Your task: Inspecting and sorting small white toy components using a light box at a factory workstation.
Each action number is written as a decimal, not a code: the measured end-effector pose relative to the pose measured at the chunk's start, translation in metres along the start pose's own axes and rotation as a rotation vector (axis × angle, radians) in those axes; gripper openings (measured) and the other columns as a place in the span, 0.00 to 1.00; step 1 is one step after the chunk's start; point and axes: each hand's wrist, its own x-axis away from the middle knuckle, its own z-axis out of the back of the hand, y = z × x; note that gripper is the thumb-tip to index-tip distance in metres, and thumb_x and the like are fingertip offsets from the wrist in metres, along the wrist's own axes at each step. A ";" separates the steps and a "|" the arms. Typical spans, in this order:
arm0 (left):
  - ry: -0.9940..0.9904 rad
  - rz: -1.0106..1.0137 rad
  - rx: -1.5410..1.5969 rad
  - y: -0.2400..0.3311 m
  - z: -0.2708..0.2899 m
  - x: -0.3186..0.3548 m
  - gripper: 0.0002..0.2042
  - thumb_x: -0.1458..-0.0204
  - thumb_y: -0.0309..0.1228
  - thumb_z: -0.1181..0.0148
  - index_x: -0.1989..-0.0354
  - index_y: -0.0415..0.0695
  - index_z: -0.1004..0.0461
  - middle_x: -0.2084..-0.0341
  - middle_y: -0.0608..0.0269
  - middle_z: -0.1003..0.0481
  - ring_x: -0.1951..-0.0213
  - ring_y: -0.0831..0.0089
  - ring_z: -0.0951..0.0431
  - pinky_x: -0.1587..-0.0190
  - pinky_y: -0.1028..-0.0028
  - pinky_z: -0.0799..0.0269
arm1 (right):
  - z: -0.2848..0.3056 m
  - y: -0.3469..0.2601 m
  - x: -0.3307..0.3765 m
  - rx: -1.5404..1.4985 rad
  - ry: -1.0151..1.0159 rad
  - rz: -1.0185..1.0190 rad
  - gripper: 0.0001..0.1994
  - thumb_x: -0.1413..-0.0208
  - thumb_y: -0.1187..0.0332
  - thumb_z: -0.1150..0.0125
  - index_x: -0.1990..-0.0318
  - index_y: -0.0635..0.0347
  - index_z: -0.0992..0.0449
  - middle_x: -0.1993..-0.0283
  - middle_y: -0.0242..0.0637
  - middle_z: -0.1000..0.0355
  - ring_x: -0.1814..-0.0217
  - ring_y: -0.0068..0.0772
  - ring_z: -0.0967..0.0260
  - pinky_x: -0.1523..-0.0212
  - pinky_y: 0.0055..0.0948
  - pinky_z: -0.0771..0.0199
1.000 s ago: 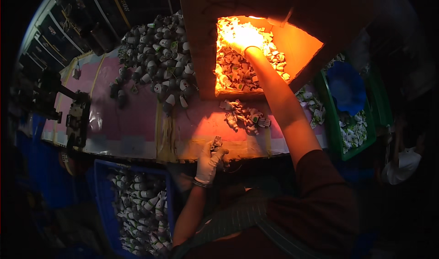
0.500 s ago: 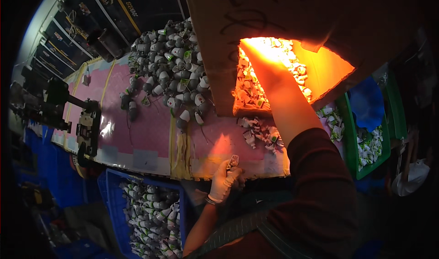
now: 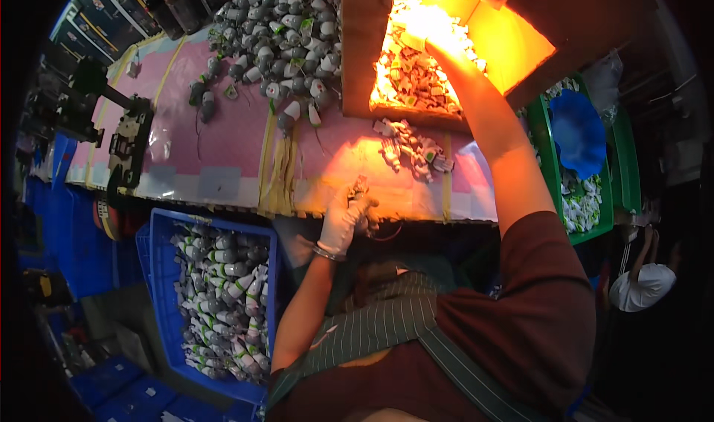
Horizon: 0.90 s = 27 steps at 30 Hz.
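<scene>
The left hand (image 3: 341, 222) pinches a small pale piece (image 3: 360, 186) by the pink desk's (image 3: 230, 143) edge. The right hand (image 3: 425, 35) is inside the big box (image 3: 360, 57), at a pile of small parts (image 3: 409, 85). It's too bright to tell if that hand grips any.

At nine to ten o'clock, a black metal fixture (image 3: 128, 150) stands on the desk (image 3: 223, 146); a rounded red object (image 3: 106, 218) sits at nine. Two dark cylinders (image 3: 183, 10) rise between ten and eleven. A clear plastic bag (image 3: 604, 74) hangs at two, near a wavy-rimmed blue bowl (image 3: 575, 133). Toward four, a person in white (image 3: 645, 286); blue crates (image 3: 123, 396) at eight.
</scene>
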 end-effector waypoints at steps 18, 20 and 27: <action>0.154 -0.083 0.027 0.024 -0.028 0.038 0.16 0.47 0.33 0.41 0.55 0.38 0.36 0.70 0.59 0.26 0.80 0.74 0.27 0.77 0.75 0.29 | -0.030 -0.259 0.165 0.371 -0.347 -0.262 0.07 0.56 0.65 0.39 0.78 0.55 0.28 0.70 0.41 0.29 0.66 0.44 0.29 0.67 0.40 0.29; 0.184 -0.088 0.028 0.027 -0.034 0.043 0.16 0.46 0.34 0.41 0.56 0.38 0.35 0.72 0.59 0.26 0.79 0.76 0.27 0.78 0.76 0.30 | -0.029 -0.264 0.165 0.482 -0.516 -0.257 0.05 0.55 0.67 0.41 0.75 0.55 0.27 0.70 0.41 0.30 0.65 0.44 0.29 0.66 0.40 0.29; 0.189 -0.037 0.041 0.026 -0.029 0.057 0.15 0.45 0.33 0.42 0.54 0.37 0.35 0.80 0.58 0.28 0.80 0.74 0.28 0.77 0.76 0.31 | -0.015 -0.280 0.179 -1.082 -0.253 -0.892 0.11 0.48 0.69 0.35 0.62 0.62 0.29 0.64 0.32 0.29 0.63 0.24 0.30 0.68 0.23 0.29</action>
